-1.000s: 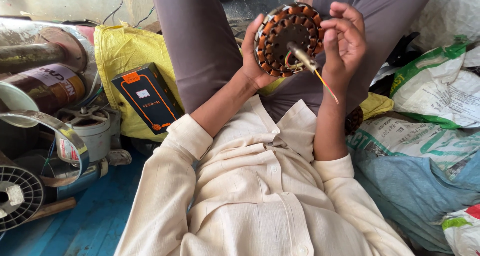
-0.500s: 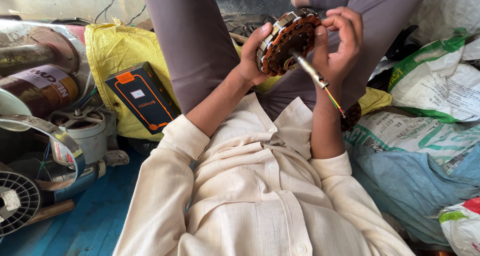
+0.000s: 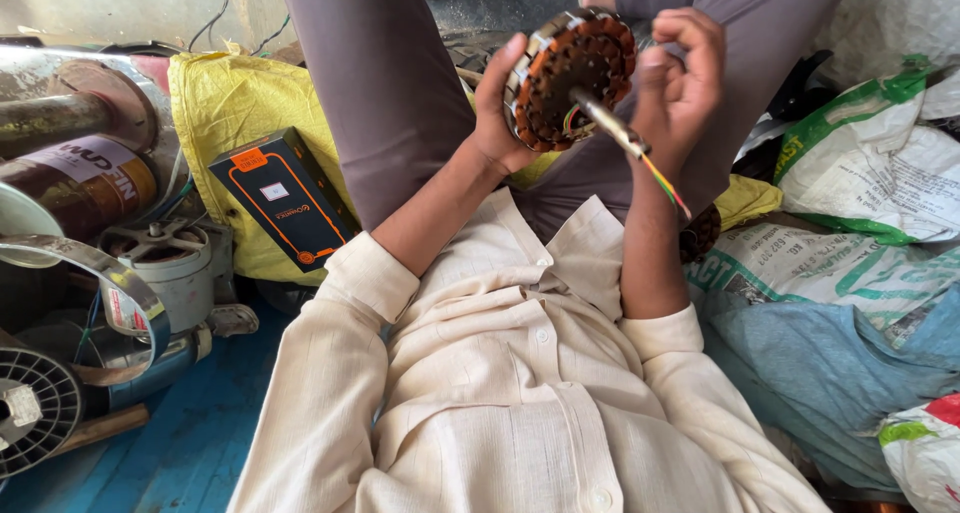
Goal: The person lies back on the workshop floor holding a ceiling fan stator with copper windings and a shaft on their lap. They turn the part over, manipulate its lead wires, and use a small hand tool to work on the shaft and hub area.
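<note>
We've got the motor stator (image 3: 572,78) up in both hands, far and a bit right of centre, over our grey-trousered knees. Our left hand (image 3: 497,108) cups its left rim, fingers curled round the back so we can't see how tight. Our right hand (image 3: 682,78) sits on the right rim with its fingers (image 3: 690,33) bent over the top edge, closed on it. The round core is copper-brown with a metal shaft (image 3: 605,123) poking toward us, and coloured wires (image 3: 665,183) trail off the end.

Packages: a flat black box with orange trim (image 3: 283,198) and a small white label leans on a yellow sack (image 3: 225,103) to the left. Further left is a brown cylinder with a pale label (image 3: 85,178). On the right there's a white-and-green printed sack (image 3: 880,173), another beneath it, and a blue cloth (image 3: 830,373) nearer us.

Near left: a white wire spool (image 3: 35,413), grey metal parts and a wooden handle on a blue-painted floor (image 3: 190,453). A pale wall runs along the far left.
</note>
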